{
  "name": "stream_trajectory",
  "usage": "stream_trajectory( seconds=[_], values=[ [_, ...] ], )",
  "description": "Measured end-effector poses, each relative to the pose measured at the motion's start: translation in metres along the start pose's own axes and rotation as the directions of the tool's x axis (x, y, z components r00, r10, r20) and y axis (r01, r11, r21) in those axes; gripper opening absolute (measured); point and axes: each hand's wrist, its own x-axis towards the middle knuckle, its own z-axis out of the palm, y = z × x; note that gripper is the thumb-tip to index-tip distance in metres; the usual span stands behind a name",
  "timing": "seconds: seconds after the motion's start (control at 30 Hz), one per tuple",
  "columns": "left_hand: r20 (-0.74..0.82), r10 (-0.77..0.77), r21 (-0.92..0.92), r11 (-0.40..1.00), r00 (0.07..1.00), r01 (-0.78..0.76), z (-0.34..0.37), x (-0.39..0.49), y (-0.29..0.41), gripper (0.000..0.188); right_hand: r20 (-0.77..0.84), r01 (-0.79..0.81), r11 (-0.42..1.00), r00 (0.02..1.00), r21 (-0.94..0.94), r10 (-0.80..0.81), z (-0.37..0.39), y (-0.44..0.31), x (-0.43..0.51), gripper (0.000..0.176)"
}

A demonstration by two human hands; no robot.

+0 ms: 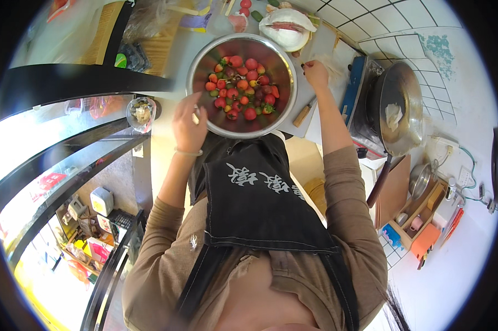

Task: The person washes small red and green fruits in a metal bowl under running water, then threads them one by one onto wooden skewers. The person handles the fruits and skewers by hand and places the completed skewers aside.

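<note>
A large stainless steel bowl stands before me, with strawberries, cherry tomatoes and green and dark grape-like fruits on its bottom. My left hand is at the bowl's near left rim, blurred, its fingers bent. A pale patch shows between thumb and fingers; I cannot tell whether it is something held or the rim. To the right of the bowl, my right hand has its fingertips together over the grey worktop. Something small and dark shows at those fingertips, too small to name. Below that hand lies a wooden-handled knife.
Beyond the bowl sits a white-wrapped bundle with red inside. Loose cherry tomatoes lie near it. At right, a wok rests on a portable gas stove, its handle pointing toward me. A clear cup is at left.
</note>
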Motion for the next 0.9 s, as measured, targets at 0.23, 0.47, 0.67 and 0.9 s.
stream_trajectory(
  seconds=[0.23,0.47,0.67,0.9],
  values=[
    [0.487,0.329,0.002,0.926,0.809,-0.378,0.094,0.028,0.006,0.030,0.281,-0.288,0.683,0.952,0.672,0.125,-0.035,0.037,-0.059,0.012],
    [0.553,0.350,0.263,0.788,0.756,-0.557,0.135,0.046,0.009,0.023,0.226,-0.261,0.302,0.963,0.917,0.146,-0.047,0.037,-0.145,0.017],
    [0.399,0.110,-0.050,0.994,0.910,-0.098,0.114,0.081,-0.014,0.011,0.162,-0.187,0.281,0.980,0.941,0.113,-0.054,0.025,-0.171,0.019],
    [0.678,0.451,0.099,0.726,0.580,-0.680,0.121,0.031,-0.004,0.015,0.180,-0.189,0.249,0.982,0.950,0.059,-0.055,0.010,-0.173,0.020]
  ],
)
